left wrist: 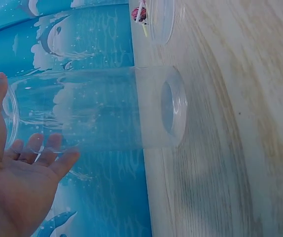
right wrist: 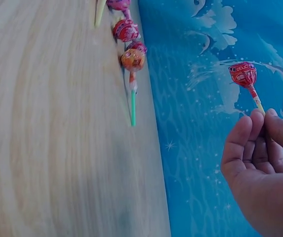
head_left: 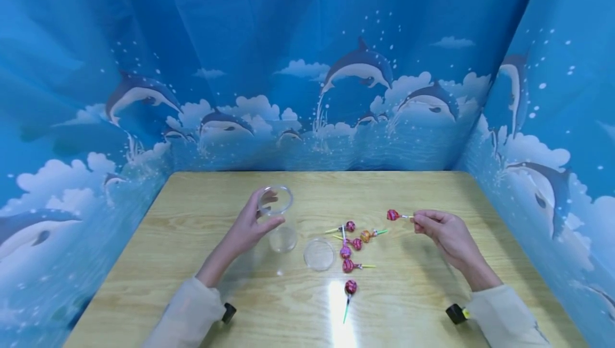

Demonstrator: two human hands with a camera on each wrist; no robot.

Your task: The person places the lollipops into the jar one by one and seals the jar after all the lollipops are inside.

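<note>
My right hand point(head_left: 446, 235) pinches a round, red-wrapped, yellow-sticked lollipop point(head_left: 392, 214) and my left hand point(head_left: 249, 230) curls around a clear cylindrical jar point(left wrist: 102, 109), at two and ten o'clock from other colourful wrapped lollipops point(head_left: 357, 244) on the pale wooden table point(head_left: 408, 289).

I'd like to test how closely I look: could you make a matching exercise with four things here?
1. Tall clear plastic jar
2. Shallow round clear lid
3. Orange-wrapped ball-shaped lollipop
4. Raised red-wrapped ball-shaped lollipop

A. In the grip of the right hand
B. Lying flat beside the jar
C. In the grip of the left hand
D. Has a green stick

Pairs: 1-C, 2-B, 3-D, 4-A
</note>
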